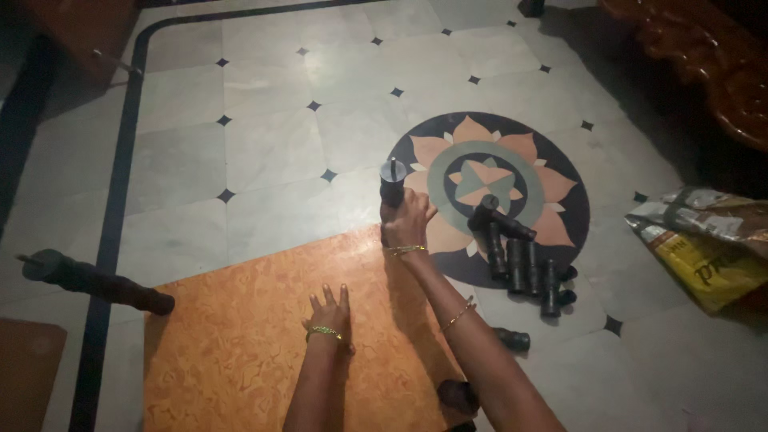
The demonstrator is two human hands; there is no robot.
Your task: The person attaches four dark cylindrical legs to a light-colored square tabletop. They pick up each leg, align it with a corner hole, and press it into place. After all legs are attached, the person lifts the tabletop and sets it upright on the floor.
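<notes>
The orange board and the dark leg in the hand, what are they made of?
The orange board, under the flat left hand, looks like wood with a smooth laminate face: its swirly grain pattern shines a little. The dark leg, gripped by the right hand, looks like turned wood with dark polish, going by its rounded rings. A thin pin, probably metal, sticks out of its top.
</notes>
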